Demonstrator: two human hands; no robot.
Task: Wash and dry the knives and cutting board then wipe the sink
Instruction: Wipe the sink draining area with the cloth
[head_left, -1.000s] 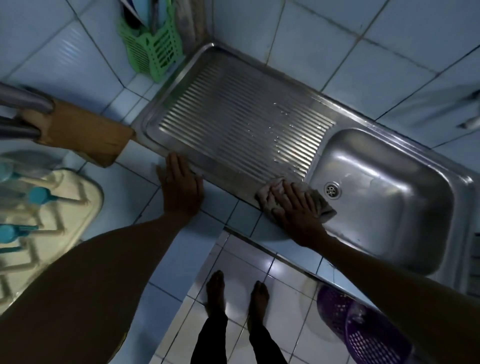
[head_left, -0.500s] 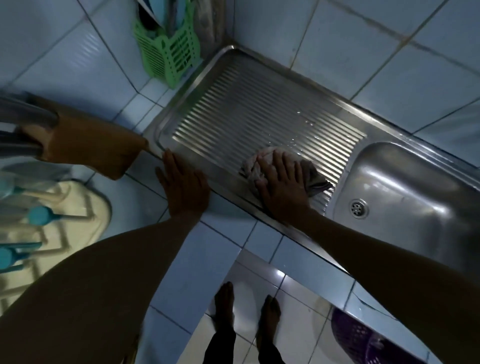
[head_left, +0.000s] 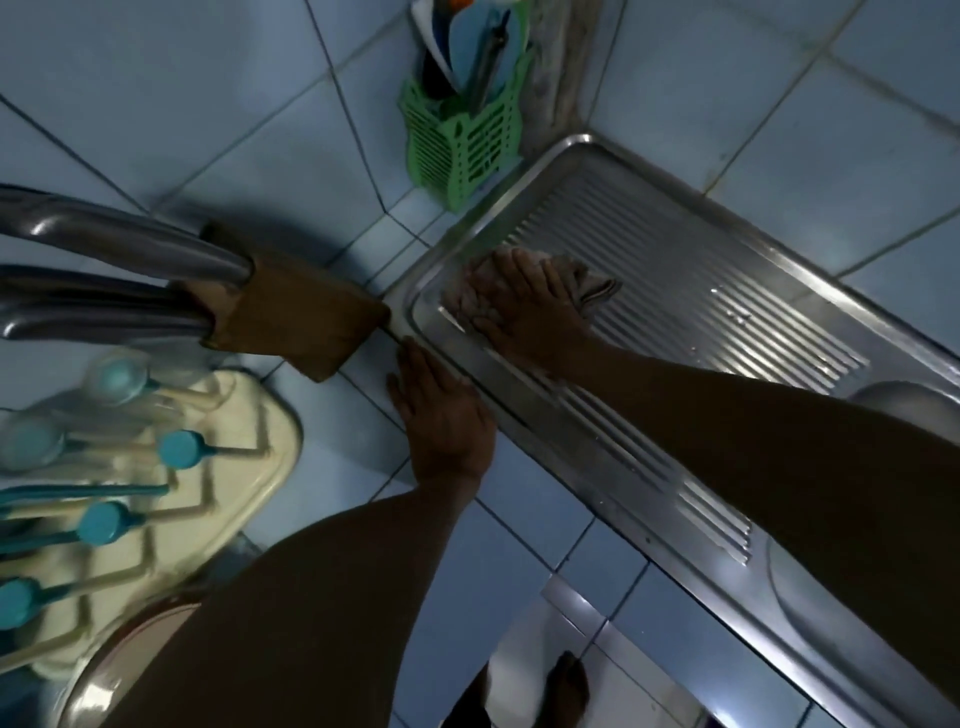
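Observation:
The steel sink unit runs diagonally across the blue tiled counter, its ribbed drainboard towards the far left corner. My right hand lies flat on a crumpled grey cloth at the drainboard's near-left corner, fingers spread over it. My left hand rests palm down on the counter tile just beside the sink's rim. A wooden knife block with several steel-handled knives stands left of the sink. Only an edge of the basin shows at the right.
A green slotted utensil holder stands in the wall corner behind the drainboard. A cream drying rack with teal pegs sits at the near left, a round metal lid below it. My bare foot shows on the floor.
My right hand has slid the cloth leftward along the drainboard, from near the drain to its far-left corner. The left hand stayed on the counter; the view swung left.

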